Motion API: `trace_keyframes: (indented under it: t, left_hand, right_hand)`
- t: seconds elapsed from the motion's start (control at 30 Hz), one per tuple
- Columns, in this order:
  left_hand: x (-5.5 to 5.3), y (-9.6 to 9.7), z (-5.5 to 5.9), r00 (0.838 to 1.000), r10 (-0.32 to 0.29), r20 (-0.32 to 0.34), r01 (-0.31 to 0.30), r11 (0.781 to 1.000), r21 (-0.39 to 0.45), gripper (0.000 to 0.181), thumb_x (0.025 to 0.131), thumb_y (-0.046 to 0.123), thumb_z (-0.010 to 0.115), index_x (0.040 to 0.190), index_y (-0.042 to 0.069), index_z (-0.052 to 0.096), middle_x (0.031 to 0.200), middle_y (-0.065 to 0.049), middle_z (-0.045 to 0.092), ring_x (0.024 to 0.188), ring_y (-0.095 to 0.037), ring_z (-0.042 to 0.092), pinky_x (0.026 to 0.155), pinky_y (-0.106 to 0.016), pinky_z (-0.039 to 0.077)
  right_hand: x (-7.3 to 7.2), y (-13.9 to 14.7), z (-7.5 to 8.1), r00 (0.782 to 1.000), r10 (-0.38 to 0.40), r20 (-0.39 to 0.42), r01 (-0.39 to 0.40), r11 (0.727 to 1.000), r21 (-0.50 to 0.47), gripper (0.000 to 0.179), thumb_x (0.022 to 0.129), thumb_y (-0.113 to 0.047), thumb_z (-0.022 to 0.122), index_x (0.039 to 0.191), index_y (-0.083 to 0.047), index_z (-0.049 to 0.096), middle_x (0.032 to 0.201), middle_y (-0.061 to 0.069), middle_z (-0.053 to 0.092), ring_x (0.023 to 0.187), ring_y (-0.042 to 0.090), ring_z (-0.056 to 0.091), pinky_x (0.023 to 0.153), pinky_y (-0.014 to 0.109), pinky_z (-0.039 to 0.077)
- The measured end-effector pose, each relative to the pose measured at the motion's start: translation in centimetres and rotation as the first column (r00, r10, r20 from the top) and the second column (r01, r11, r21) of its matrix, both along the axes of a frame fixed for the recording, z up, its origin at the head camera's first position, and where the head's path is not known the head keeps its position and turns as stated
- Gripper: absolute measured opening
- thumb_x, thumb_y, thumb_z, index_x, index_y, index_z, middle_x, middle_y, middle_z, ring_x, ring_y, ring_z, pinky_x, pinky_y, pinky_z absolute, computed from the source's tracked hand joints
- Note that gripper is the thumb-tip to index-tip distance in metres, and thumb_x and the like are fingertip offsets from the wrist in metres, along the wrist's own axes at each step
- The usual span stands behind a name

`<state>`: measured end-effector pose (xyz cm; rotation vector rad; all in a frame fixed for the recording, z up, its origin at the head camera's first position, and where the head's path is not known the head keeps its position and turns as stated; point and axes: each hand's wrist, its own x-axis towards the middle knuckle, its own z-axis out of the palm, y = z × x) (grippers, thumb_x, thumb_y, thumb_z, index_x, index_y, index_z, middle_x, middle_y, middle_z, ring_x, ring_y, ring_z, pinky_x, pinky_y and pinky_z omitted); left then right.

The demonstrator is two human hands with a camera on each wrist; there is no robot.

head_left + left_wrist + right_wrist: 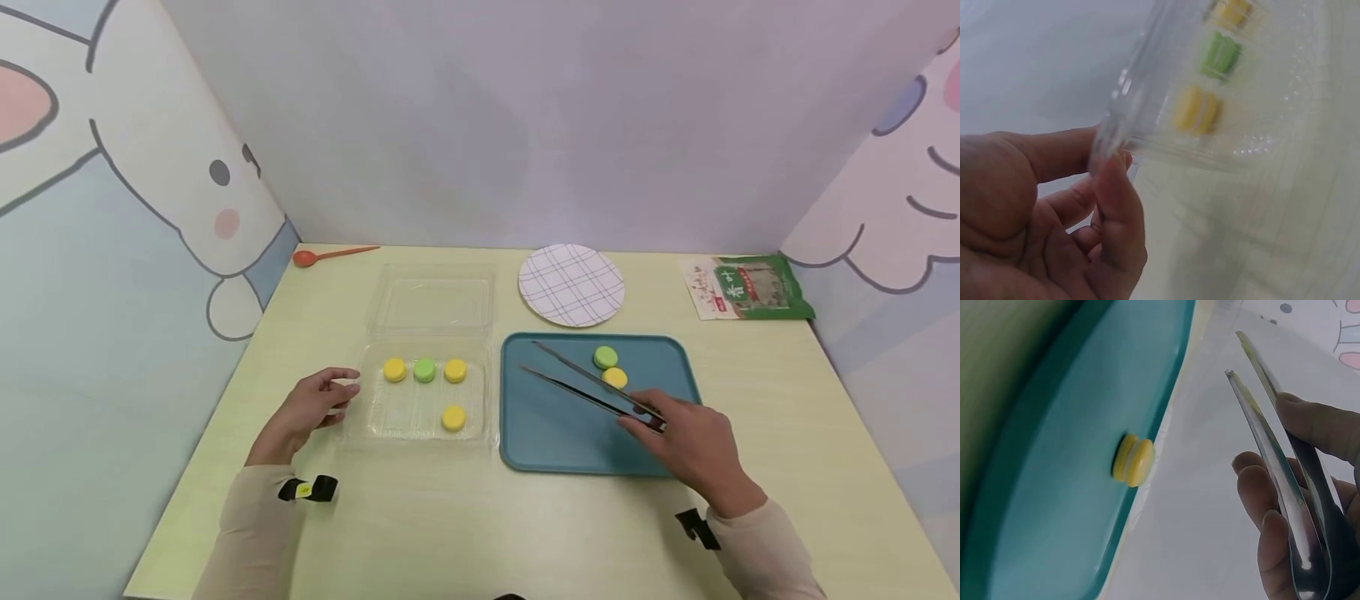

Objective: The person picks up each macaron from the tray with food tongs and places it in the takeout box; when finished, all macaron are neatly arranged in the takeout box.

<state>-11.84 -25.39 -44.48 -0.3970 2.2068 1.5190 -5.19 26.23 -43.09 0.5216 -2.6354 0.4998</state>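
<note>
At the left edge of a clear plastic clamshell box (428, 425), my left hand (315, 406) pinches the rim between thumb and fingers, as the left wrist view shows. The box's bottom holds a green macaron (424, 371) between two yellow ones in the back row, plus a yellow macaron (453, 418) at front right. My right hand (693, 442) grips metal tongs (1285, 469) over a blue tray (555, 442). The tongs' tips stand apart with nothing between them. On the tray lie a green macaron (605, 357) and a yellow macaron (615, 378), side by side.
The box's lid (433, 304) lies folded back behind it. A checked round plate (572, 285) is behind the tray. An orange spoon (306, 258) lies at the back left, a green-and-white food packet (750, 287) at the back right. Walls rise behind and at both sides.
</note>
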Motion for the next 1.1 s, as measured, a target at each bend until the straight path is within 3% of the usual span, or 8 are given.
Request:
trace_keyframes:
  t: [0.1,0.17,0.57,1.1]
  left_hand:
    - [0.0,0.0,0.0,1.0,-0.003,0.004,0.003,1.0,-0.006,0.047,0.102,0.021,0.062,0.144,0.002,0.049,0.094,-0.006,0.052,0.076,-0.014,0.054,0.067,-0.026,0.052]
    - [0.0,0.0,0.1,1.0,-0.005,0.005,0.005,1.0,-0.008,0.047,0.102,0.021,0.062,0.143,0.002,0.049,0.094,-0.006,0.052,0.076,-0.014,0.054,0.067,-0.026,0.052]
    - [0.0,0.0,-0.1,1.0,-0.002,0.01,0.002,1.0,-0.002,0.047,0.102,0.021,0.062,0.143,0.002,0.049,0.092,-0.006,0.052,0.075,-0.014,0.054,0.066,-0.025,0.052]
    - [-0.1,0.1,0.2,1.0,-0.001,0.009,0.001,1.0,-0.01,0.046,0.103,0.021,0.061,0.143,0.002,0.049,0.092,-0.005,0.052,0.074,-0.014,0.054,0.066,-0.025,0.052]
  right_hand:
    - [0.3,0.4,0.0,0.998,-0.033,0.045,0.033,0.999,0.017,0.039,0.069,-0.029,0.091,0.102,-0.016,0.075,0.068,-0.004,0.068,0.052,0.009,0.059,0.04,0.026,0.035]
    - [0.5,0.8,0.0,0.996,-0.058,0.072,0.057,0.998,0.027,0.039,0.068,-0.026,0.092,0.101,-0.016,0.075,0.068,-0.005,0.068,0.05,0.009,0.057,0.04,0.027,0.034]
    - [1.0,2.7,0.3,0.978,-0.158,0.132,0.154,0.987,0.045,0.039,0.07,-0.025,0.091,0.103,-0.012,0.074,0.068,-0.002,0.067,0.048,0.008,0.051,0.039,0.029,0.031]
    - [1.8,4.4,-0.2,0.92,-0.318,0.23,0.309,0.948,0.075,0.038,0.078,-0.03,0.086,0.105,-0.006,0.072,0.068,0.004,0.068,0.044,0.011,0.045,0.038,0.033,0.031]
